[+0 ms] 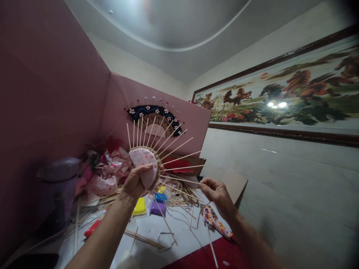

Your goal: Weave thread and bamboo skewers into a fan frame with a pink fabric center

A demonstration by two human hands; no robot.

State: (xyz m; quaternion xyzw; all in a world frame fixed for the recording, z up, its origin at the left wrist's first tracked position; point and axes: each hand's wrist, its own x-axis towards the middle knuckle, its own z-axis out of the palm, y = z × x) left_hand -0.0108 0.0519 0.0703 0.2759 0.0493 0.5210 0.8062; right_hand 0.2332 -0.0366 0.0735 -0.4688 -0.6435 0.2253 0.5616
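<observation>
A fan frame [144,158] of thin wooden sticks is held up over the bench [151,226], its half-round base faced with pink spotted cloth and edged in woven cord. The sticks splay from about 11 o'clock round to 5 o'clock. The left hand [136,181] grips the base from 7 o'clock, thumb flat on the cloth, the other fingers mostly hidden behind it. At the frame's 4 o'clock, the right hand [217,190] has its thumb and forefinger closed on the outer end of one stick [183,180].

Below, at 5 to 6 o'clock, lie yellow [139,206], blue [160,197] and purple [157,208] packets. A flower-patterned object [220,223], its kind unclear, lies at 4 o'clock. Crumpled pink cloth [112,172] is heaped at 9 o'clock. At 12 o'clock, a dark flowered fan [150,109] stands against a pink panel [193,123]; a framed horse picture [294,93] hangs at 2 o'clock.
</observation>
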